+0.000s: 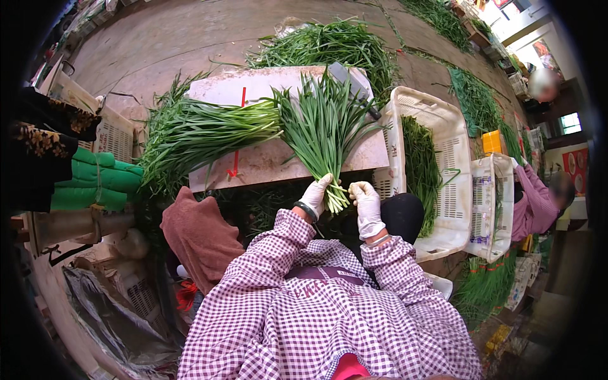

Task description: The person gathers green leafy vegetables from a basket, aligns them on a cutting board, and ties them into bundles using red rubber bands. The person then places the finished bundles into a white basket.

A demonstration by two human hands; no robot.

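Observation:
My left hand (315, 195), in a white glove, grips a bunch of garlic chives (319, 128) near its pale cut ends. The green leaves fan out away from me over a light board (280, 164) marked with a red arrow. Beside the stem ends is my right hand (368, 209), also gloved, its fingers curled and thumb pinched in; whether a stalk is between them I cannot make out. A loose pile of chives (213, 126) lies on the board's left part, its pale ends towards the held bunch. Partly behind the leaves rests a cleaver (349, 78) with a dark handle.
A white plastic crate (456, 190) with chives inside stands at my right, another crate (501, 209) beyond it. More chives (327, 45) are heaped behind the board. A brown cloth (202, 237) and green rolled material (97, 180) are at left. A person in pink (534, 204) works at far right.

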